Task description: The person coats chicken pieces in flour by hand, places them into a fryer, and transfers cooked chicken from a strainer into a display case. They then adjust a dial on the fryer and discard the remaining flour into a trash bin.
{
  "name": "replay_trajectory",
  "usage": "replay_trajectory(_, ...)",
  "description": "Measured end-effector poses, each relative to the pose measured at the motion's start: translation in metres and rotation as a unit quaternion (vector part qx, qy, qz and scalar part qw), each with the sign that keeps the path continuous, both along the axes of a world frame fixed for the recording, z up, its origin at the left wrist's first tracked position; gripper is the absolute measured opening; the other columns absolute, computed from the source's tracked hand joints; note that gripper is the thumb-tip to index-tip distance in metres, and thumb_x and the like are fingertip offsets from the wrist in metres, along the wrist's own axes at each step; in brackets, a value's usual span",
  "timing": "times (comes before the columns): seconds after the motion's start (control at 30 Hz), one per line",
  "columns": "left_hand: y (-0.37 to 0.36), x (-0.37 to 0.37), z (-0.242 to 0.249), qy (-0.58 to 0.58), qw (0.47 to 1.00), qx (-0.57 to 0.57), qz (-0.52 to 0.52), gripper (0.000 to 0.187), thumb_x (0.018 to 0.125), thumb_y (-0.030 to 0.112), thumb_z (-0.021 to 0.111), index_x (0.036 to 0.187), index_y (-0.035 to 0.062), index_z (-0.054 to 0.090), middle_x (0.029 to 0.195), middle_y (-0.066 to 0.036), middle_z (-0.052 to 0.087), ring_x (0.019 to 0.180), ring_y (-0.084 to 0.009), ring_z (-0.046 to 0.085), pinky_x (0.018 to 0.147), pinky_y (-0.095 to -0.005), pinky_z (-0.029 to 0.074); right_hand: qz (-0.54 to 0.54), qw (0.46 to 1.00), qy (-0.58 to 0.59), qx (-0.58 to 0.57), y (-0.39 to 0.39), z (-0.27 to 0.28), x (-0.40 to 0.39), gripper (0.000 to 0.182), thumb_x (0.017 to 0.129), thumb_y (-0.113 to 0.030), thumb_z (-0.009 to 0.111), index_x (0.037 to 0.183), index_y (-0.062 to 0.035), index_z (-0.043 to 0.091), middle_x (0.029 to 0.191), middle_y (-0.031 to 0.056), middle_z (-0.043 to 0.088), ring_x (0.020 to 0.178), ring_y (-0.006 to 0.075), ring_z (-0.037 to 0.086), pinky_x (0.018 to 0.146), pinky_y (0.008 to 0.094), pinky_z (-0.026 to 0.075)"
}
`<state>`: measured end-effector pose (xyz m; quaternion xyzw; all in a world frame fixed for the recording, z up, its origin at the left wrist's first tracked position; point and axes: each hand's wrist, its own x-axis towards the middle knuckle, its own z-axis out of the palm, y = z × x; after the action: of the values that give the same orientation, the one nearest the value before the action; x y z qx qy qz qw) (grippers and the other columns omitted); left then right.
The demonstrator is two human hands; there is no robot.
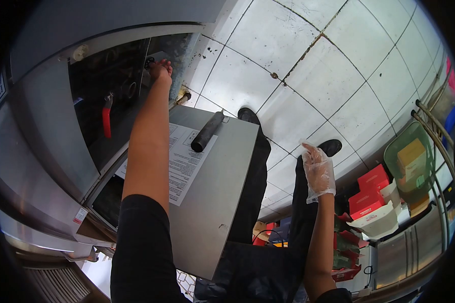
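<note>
My left hand (161,69) is bare and reaches into the open lower cabinet of a steel appliance. Its fingers are curled at a black knob (149,62) inside, and the hand partly hides the knob. A red-handled lever (106,116) hangs in the same cabinet, nearer to me. The cabinet's metal door (215,197) stands open beneath my left arm, bearing a printed instruction sheet (182,166) and a black cylindrical handle (207,132). My right hand (318,171), in a clear plastic glove, hangs beside my right leg with fingers loosely apart and nothing in it.
White floor tiles (288,65) spread ahead of my black shoes. On the right, red cartons (371,194) and a green bin (410,151) stand by a metal rack with pipe rails (435,123). A short pipe end (184,98) sticks out at the cabinet's edge.
</note>
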<state>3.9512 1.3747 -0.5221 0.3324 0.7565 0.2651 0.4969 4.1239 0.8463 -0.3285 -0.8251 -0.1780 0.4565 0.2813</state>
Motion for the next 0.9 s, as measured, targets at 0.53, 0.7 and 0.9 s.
replay_trajectory(0.53, -0.011, -0.001, -0.011, 0.057, 0.995, -0.079, 0.012, 0.027, 0.098, 0.040, 0.035, 0.104, 0.0178, 0.049, 0.085, -0.001, 0.063, 0.058, -0.0181, 0.060, 0.051, -0.0309, 0.044, 0.013, 0.999, -0.018, 0.023, -0.026, -0.017, -0.023, 0.024, 0.087, -0.008, 0.056, 0.110, -0.0119, 0.061, 0.089, 0.0166, 0.064, 0.079, 0.0357, 0.062, 0.066, 0.0420, 0.050)
replay_trajectory(0.7, -0.177, -0.002, -0.005, 0.182, 0.847, -0.151, -0.476, 0.032, 0.095, 0.036, 0.036, 0.103, 0.0115, 0.054, 0.094, -0.012, 0.062, 0.078, -0.0272, 0.061, 0.066, -0.0383, 0.046, 0.101, 0.991, -0.082, -0.017, -0.052, 0.018, -0.028, 0.024, 0.087, -0.009, 0.054, 0.110, -0.0126, 0.060, 0.083, 0.0170, 0.061, 0.076, 0.0364, 0.060, 0.065, 0.0441, 0.048)
replay_trajectory(0.9, -0.500, 0.103, 0.194, 0.136, 0.718, -0.107, -0.674, 0.039, 0.093, 0.038, 0.040, 0.095, 0.0047, 0.060, 0.083, -0.020, 0.066, 0.080, -0.0344, 0.065, 0.070, -0.0445, 0.051, -0.100, 0.983, 0.130, -0.082, -0.103, 0.160, -0.035, 0.024, 0.094, -0.018, 0.048, 0.110, -0.0108, 0.065, 0.072, 0.0059, 0.063, 0.061, 0.0136, 0.058, 0.056, 0.0304, 0.047)
